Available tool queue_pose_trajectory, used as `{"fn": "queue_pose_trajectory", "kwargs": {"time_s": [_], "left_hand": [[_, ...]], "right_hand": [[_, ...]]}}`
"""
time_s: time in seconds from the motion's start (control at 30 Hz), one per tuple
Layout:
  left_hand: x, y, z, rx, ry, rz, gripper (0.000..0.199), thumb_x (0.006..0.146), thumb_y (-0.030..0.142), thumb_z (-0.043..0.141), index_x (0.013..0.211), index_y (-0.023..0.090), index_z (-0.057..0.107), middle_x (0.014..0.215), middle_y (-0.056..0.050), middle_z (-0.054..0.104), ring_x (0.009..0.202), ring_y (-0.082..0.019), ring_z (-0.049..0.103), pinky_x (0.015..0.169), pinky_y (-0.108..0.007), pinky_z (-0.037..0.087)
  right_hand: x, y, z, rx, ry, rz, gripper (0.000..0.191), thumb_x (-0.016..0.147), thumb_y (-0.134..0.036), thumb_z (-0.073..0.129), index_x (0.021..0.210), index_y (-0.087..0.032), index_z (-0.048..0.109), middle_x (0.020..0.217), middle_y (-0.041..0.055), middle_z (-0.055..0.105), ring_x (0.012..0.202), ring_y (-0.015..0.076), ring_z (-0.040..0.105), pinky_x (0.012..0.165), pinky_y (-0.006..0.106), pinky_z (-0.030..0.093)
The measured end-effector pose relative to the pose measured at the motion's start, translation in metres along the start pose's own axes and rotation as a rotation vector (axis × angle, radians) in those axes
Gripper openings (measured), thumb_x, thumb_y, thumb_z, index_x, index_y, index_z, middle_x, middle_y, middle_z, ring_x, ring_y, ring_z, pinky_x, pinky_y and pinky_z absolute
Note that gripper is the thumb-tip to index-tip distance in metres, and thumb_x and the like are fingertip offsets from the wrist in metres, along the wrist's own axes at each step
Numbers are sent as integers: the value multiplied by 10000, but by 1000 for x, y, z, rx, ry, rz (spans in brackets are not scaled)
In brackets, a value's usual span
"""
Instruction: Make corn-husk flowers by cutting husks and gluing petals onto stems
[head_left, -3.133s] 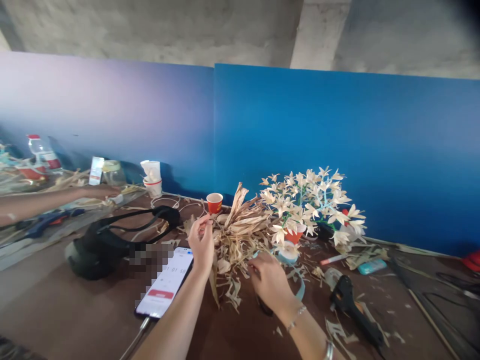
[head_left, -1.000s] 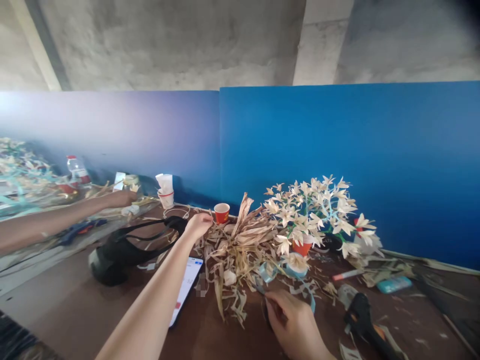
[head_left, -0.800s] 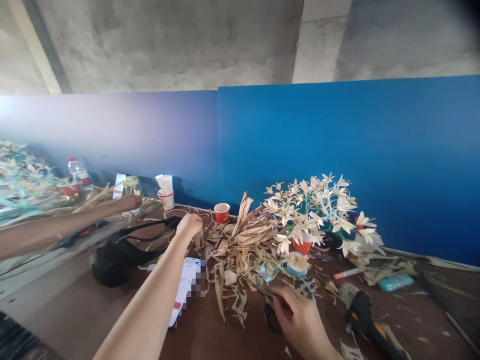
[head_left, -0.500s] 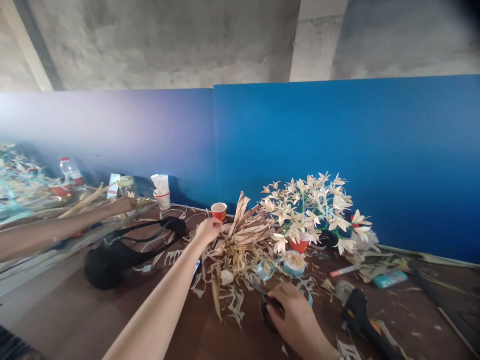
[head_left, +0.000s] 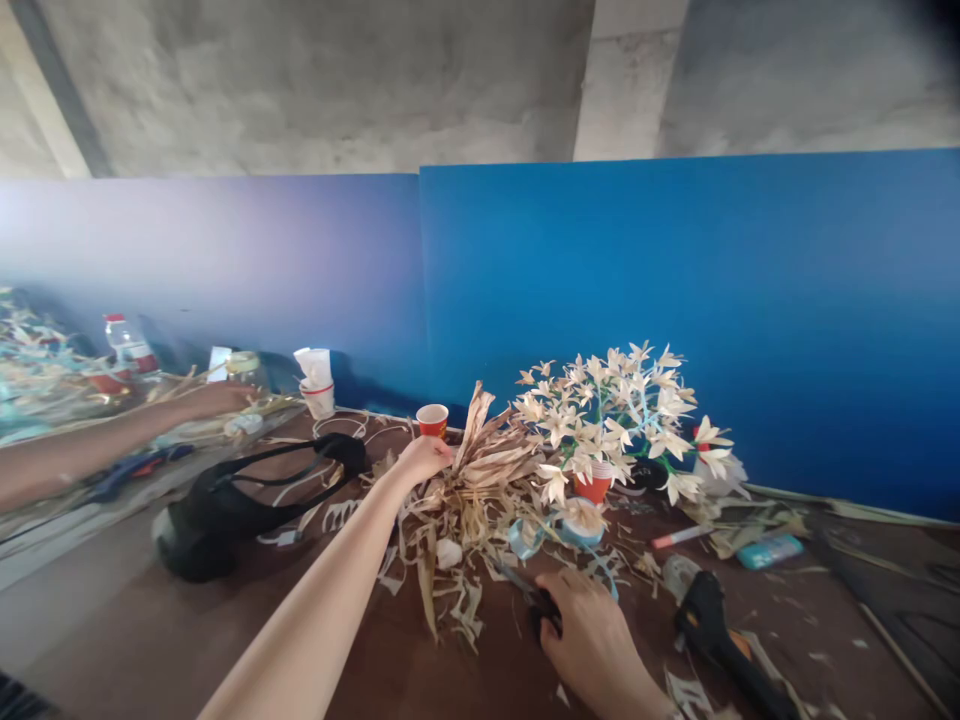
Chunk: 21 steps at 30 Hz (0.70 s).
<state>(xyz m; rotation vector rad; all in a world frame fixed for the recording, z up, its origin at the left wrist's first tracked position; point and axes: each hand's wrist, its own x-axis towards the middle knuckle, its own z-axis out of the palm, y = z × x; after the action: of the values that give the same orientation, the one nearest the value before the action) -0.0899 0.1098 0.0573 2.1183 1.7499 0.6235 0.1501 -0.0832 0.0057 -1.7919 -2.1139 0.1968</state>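
My left hand [head_left: 424, 458] reaches out to the left edge of a heap of dried corn husks [head_left: 499, 455], just in front of a red paper cup [head_left: 433, 420]. Its fingers are pressed together, and what lies between them is hidden. Low over the table, my right hand [head_left: 589, 618] is closed round black-handled scissors [head_left: 526, 588], whose blades point left toward the husk scraps [head_left: 466, 610]. Behind it, cream husk flowers [head_left: 600, 400] on green stems stand in a red cup [head_left: 592, 487]. Rolls of pale blue tape [head_left: 580, 530] lie before them.
A black glue gun [head_left: 712, 625], a teal packet [head_left: 770, 552] and a marker [head_left: 681, 537] lie to the right. At left are a black bag [head_left: 206, 520], white cups [head_left: 318, 392] and a bottle [head_left: 129, 345]. Another person's arm [head_left: 142, 430] extends in from the left. A blue panel [head_left: 675, 260] stands behind.
My left hand has shifted slightly right, closer against the husks. My right hand still holds the scissors. The other person's hand has moved a little left, and the whole view has drifted slightly.
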Motion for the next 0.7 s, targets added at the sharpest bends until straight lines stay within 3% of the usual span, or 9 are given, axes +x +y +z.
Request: {"fn": "queue_pose_trajectory", "kwargs": {"time_s": [0.13, 0.27, 0.47, 0.57, 0.7], "left_hand": [[-3, 10, 8, 12, -19, 21, 167, 628, 240, 614, 758, 188, 707, 802, -33, 719, 775, -190, 640, 639, -212, 424], [-6, 17, 17, 21, -13, 33, 110, 618, 229, 621, 696, 194, 690, 754, -27, 714, 741, -193, 641, 643, -223, 422], [0, 28, 26, -25, 164, 2, 341, 719, 303, 550, 1030, 173, 599, 1057, -96, 647, 974, -229, 580, 789, -271, 406], [8, 31, 31, -77, 204, -30, 447, 720, 299, 546, 1144, 159, 520, 1111, -111, 619, 987, -222, 573, 794, -271, 405], [17, 32, 34, -129, 205, -75, 297, 691, 233, 551, 975, 162, 598, 962, -90, 668, 900, -225, 599, 722, -263, 411]], "right_hand": [[-1, -2, -5, -21, -8, 42, 411, 649, -122, 443, 1002, -256, 607, 943, 34, 622, 826, 211, 580, 744, 298, 393], [-2, 1, -9, 51, -15, 44, 401, 646, -175, 485, 1021, -248, 609, 991, 38, 615, 894, 195, 572, 815, 274, 380], [-4, 9, -18, 127, -94, 60, 359, 638, -248, 534, 977, -237, 651, 941, 49, 652, 881, 197, 588, 796, 255, 391], [-5, 14, -25, 184, -131, 79, 348, 620, -227, 548, 946, -221, 667, 891, 47, 674, 829, 194, 597, 724, 236, 402], [-4, 21, -32, 293, -206, 59, 251, 623, -224, 564, 839, -201, 691, 765, 16, 684, 704, 163, 582, 619, 215, 381]]}}
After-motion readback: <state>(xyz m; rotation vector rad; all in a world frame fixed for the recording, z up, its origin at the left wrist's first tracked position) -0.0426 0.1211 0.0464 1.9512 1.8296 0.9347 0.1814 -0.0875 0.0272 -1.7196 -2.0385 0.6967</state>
